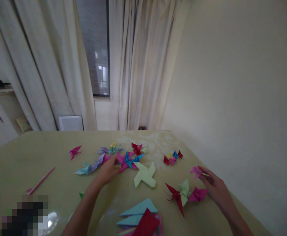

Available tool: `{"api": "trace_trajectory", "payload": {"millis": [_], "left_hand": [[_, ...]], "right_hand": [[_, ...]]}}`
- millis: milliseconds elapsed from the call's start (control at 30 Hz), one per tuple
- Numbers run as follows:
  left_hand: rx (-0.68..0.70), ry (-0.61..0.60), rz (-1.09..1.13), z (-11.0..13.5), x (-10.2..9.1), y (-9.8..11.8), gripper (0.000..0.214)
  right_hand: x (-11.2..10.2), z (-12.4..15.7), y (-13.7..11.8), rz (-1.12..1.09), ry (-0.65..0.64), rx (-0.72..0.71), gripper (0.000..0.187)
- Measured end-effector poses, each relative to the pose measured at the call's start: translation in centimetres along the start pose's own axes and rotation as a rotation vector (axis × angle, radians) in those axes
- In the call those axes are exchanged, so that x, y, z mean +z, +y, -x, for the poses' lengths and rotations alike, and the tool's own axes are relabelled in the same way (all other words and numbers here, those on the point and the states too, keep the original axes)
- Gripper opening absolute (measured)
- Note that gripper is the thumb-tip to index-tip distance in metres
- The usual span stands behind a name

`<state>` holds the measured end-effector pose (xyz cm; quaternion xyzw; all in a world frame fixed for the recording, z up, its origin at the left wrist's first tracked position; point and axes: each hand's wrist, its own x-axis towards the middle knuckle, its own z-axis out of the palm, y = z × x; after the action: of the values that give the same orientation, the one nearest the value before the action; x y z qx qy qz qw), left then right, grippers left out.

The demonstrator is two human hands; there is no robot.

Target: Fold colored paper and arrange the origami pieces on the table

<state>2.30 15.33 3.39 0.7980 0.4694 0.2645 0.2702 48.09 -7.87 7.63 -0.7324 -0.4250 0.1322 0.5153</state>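
My right hand (213,185) pinches a small pink folded paper piece (196,171) just above the table's right side. Below it lie a magenta paper crane (198,194), a pale green one (184,192) and a red one (176,196), close together. My left hand (110,170) is down among the folded papers at mid-table, its fingers curled; a bit of yellow and blue shows under them, but what they hold is hidden. Right beside it are a magenta folded paper (122,160) and a blue paper crane (128,159). A pale green pinwheel-shaped paper (145,175) lies between my hands.
Near the front are stacked folded papers, a red one (146,224) on top of light blue ones (138,209). Several small cranes (173,155) sit back right. A magenta crane (75,151) and a thin pink-green stick (41,180) lie left. A wall (232,98) borders the right.
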Motion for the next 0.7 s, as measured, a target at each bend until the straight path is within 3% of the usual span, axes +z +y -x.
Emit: {"api": "trace_trajectory", "payload": {"millis": [200,333,433,500,567,700], "left_hand": [[0.138,0.027,0.272,0.3,-2.1,2.1,0.033],[0.189,0.036,0.308,0.8,-3.7,3.9,0.032],[0.207,0.017,0.336,1.3,-4.5,5.4,0.029],[0.2,-0.005,0.346,1.7,-4.5,6.8,0.031],[0.207,-0.045,0.336,2.2,-3.7,8.6,0.034],[0.291,-0.171,0.321,3.8,0.1,12.5,0.036]], "right_hand": [[-1.3,-0.3,1.4,0.188,-0.025,0.058,0.055],[-2.3,-0.6,1.5,0.388,-0.039,0.066,0.049],[-2.2,-0.6,0.8,0.463,0.029,0.039,0.049],[-0.9,-0.1,-0.8,0.457,0.09,-0.006,0.05],[1.4,1.3,-3.5,0.387,0.071,-0.071,0.049],[7.7,5.2,-9.9,0.081,-0.359,-0.174,0.051]]}}
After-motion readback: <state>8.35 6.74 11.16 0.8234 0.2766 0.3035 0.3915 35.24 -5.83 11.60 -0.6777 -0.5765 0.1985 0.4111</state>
